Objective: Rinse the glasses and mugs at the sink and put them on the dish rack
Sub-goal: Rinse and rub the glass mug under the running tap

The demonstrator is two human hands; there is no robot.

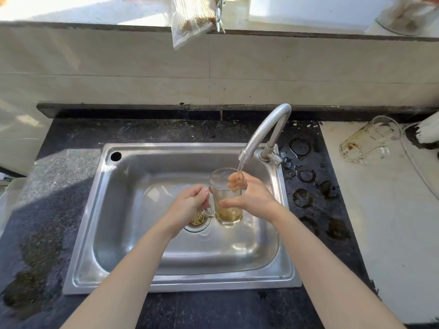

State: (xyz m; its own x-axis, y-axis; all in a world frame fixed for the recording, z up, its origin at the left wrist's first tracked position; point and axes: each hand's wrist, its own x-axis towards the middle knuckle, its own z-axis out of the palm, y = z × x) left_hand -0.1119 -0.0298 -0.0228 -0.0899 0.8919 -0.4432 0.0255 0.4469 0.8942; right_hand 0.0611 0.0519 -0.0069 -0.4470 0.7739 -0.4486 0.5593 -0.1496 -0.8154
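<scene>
The mug (228,205) is a clear glass one, held upright in the middle of the frame above the sink (166,148) basin, with brownish water in its lower part. The left hand (190,203) is curled round its handle. The right hand (251,198) has its fingers (235,181) dipped inside the rim and its thumb across the outer wall, so both hands are clamped on it. Water runs from the tap (268,129) spout straight into the mouth, over those fingers.

The main risk, I judge, is slip: wet glass, wet skin, and a steel basin below with the drain (198,220) just under the left hand. If the handle grip loosens while the right hand rubs inside, the mug could drop and chip or crack. The rim sits close below the spout, so lifting or tilting it carelessly could knock glass on metal. The stream hitting the fingers may splash over the sink edge onto the dark worktop (71,210), already marked with wet rings to the right of the tap. Pouring out too early would leave brown residue inside.

A second mug (365,143) lies on its side at the upper right on the pale worktop, stained and free to roll; a reaching arm could nudge it. No dish rack is plainly in view, so the carry there would be with dripping, slippery glass.
</scene>
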